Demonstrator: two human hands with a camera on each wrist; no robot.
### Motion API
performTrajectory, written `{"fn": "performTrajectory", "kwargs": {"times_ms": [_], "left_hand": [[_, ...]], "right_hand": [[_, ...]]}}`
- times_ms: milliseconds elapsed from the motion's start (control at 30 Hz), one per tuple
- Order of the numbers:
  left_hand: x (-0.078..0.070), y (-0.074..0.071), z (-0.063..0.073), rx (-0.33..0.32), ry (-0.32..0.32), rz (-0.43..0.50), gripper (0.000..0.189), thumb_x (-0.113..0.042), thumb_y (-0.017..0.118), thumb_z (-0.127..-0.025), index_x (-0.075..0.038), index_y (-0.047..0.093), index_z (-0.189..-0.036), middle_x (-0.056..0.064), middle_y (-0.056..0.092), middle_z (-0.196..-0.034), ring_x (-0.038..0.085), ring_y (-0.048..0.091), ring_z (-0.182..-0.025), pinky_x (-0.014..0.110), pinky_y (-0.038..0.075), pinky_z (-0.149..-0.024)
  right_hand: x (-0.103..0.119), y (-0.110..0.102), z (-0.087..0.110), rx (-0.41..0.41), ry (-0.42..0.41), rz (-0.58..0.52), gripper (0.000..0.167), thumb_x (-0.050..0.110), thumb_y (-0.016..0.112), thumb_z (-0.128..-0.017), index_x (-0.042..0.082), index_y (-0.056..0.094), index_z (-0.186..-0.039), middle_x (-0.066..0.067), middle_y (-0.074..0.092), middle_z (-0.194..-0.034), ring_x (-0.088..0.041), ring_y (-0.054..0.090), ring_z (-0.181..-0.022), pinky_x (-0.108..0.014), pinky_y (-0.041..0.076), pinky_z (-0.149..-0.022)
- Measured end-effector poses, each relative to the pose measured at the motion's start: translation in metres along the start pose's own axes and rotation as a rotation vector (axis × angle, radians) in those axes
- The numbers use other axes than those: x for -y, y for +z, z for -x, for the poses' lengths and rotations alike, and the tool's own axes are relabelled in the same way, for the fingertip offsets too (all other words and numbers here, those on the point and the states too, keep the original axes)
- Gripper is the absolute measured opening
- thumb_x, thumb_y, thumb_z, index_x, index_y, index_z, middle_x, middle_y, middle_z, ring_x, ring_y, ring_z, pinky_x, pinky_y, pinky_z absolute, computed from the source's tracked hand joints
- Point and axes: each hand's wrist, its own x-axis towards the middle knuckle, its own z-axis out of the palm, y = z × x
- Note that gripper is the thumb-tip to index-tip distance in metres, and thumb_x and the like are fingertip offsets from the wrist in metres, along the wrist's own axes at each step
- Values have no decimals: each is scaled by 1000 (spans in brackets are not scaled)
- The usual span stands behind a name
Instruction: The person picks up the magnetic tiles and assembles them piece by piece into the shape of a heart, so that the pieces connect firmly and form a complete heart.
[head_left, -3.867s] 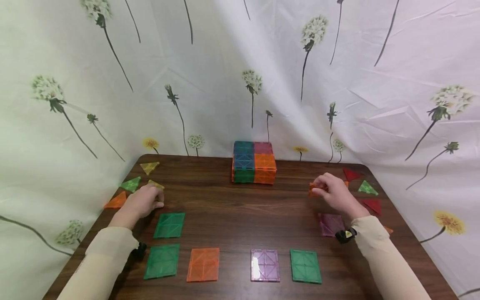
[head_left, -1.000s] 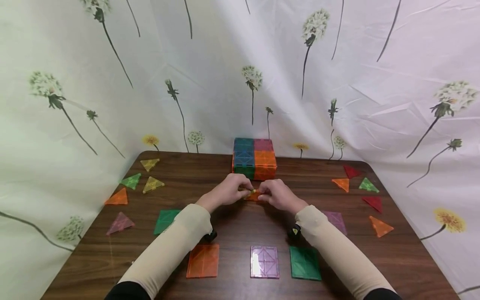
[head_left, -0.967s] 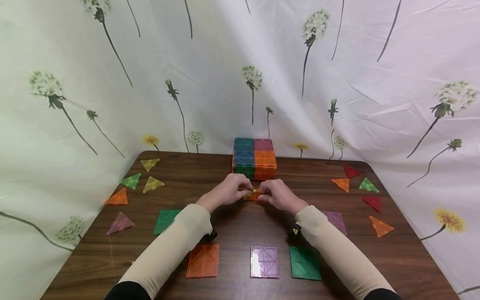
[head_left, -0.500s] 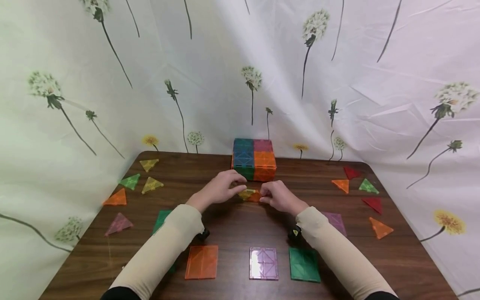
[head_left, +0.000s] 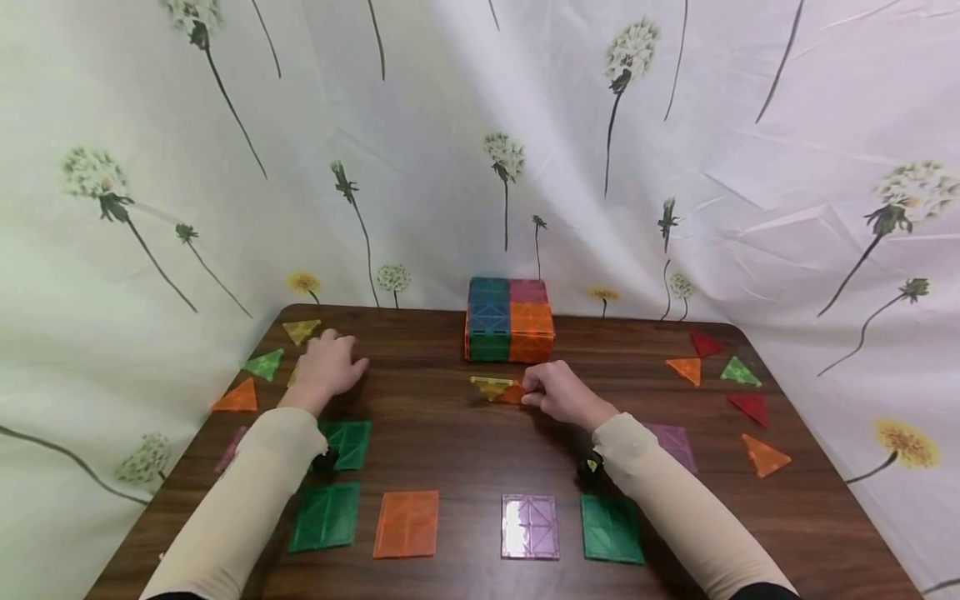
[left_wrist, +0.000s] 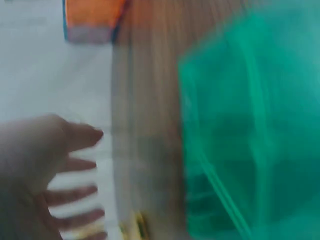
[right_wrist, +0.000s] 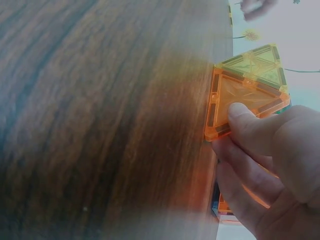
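My right hand (head_left: pixel 564 392) pinches an orange triangular magnetic tile (right_wrist: pixel 227 105) between thumb and fingers, upright near the table's middle. Edge to edge with it stands a yellow triangular tile (head_left: pixel 491 388), which also shows in the right wrist view behind the orange one. Over at the left side, my left hand (head_left: pixel 327 364) is spread above another yellow triangle (head_left: pixel 292 377), mostly covered by the hand. Nothing sits between its fingers; the left wrist view shows them apart and blurred, with a green square tile (left_wrist: pixel 225 130) close to the camera.
Behind the right hand stands a box of coloured square tiles (head_left: pixel 531 346). Loose triangles, such as a green one (head_left: pixel 264 364) and a red one (head_left: pixel 748 408), lie along both sides. Square tiles, including orange (head_left: pixel 406 523) and purple (head_left: pixel 529 527), lie in front.
Both hands came to the middle with the triangles. Since then the left hand has released the yellow triangle and swung left to the loose triangles; the right hand has stayed on the orange one.
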Motion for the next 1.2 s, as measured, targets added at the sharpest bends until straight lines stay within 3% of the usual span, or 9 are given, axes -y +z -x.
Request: {"fn": "performTrajectory", "kwargs": {"times_ms": [100, 167, 300, 433, 533, 600, 800, 1067, 1200], "left_hand": [[22, 1, 5, 68, -146, -18, 51, -30, 55, -108, 11, 56, -138, 48, 30, -147, 70, 30, -130, 80, 39, -95], [31, 2, 8, 111, -200, -14, 49, -30, 53, -109, 12, 57, -135, 52, 30, -142, 71, 31, -126, 80, 40, -94], [39, 3, 10, 151, -214, -19, 46, -29, 51, -111, 13, 62, -128, 51, 46, -126, 67, 47, -110, 72, 48, -83], [41, 2, 9, 106, -193, -26, 33, -25, 57, -109, 7, 65, -114, 44, 59, -114, 61, 57, -96, 65, 53, -70], [42, 1, 9, 80, -162, -17, 30, -22, 64, -106, 5, 61, -119, 41, 60, -119, 61, 58, -99, 68, 53, -71], [42, 1, 9, 64, -121, -5, 42, -21, 69, -103, 8, 55, -130, 43, 55, -127, 63, 56, -107, 70, 53, -77], [38, 1, 5, 7, 17, 77, 68, -21, 84, -92, 17, 50, -137, 44, 45, -133, 60, 52, -115, 66, 50, -93], [27, 7, 3, -55, 241, 265, 25, -6, 75, -97, 2, 71, -120, 18, 66, -101, 33, 61, -90, 54, 52, -81], [12, 8, 7, -37, 282, 331, 19, -4, 71, -99, -2, 74, -118, 18, 72, -110, 37, 68, -101, 57, 55, -86]], "right_hand": [[2, -1, 0, 1, 2, -2, 20, 5, 83, -90, 16, 69, -80, 5, 70, -78, -4, 60, -68, -26, 55, -66], [3, -1, -1, 4, 12, 2, 21, 5, 83, -90, 16, 69, -80, 6, 69, -77, -4, 59, -67, -25, 55, -66], [4, -1, -1, 6, 21, 4, 25, 5, 83, -90, 17, 66, -77, 7, 64, -74, -6, 52, -65, -24, 49, -64], [5, 0, -2, -3, 8, 1, 28, 4, 83, -90, 16, 63, -75, 8, 58, -70, -7, 46, -64, -24, 44, -62], [4, 0, -2, -1, 2, -2, 28, 4, 83, -90, 16, 62, -75, 8, 57, -70, -7, 45, -64, -24, 43, -62], [4, 0, -2, -2, 1, -1, 27, 4, 83, -90, 16, 63, -75, 8, 58, -70, -6, 46, -64, -24, 44, -62], [3, 0, -1, -13, 6, -1, 27, 3, 83, -89, 16, 64, -75, 8, 60, -71, -7, 46, -64, -24, 44, -62], [2, 1, -1, -7, 25, 4, 24, 5, 83, -90, 17, 66, -77, 7, 65, -75, -6, 52, -66, -25, 50, -65], [2, 2, 0, -8, 27, 8, 23, 5, 83, -90, 17, 68, -78, 6, 67, -77, -6, 55, -67, -25, 52, -66]]}}
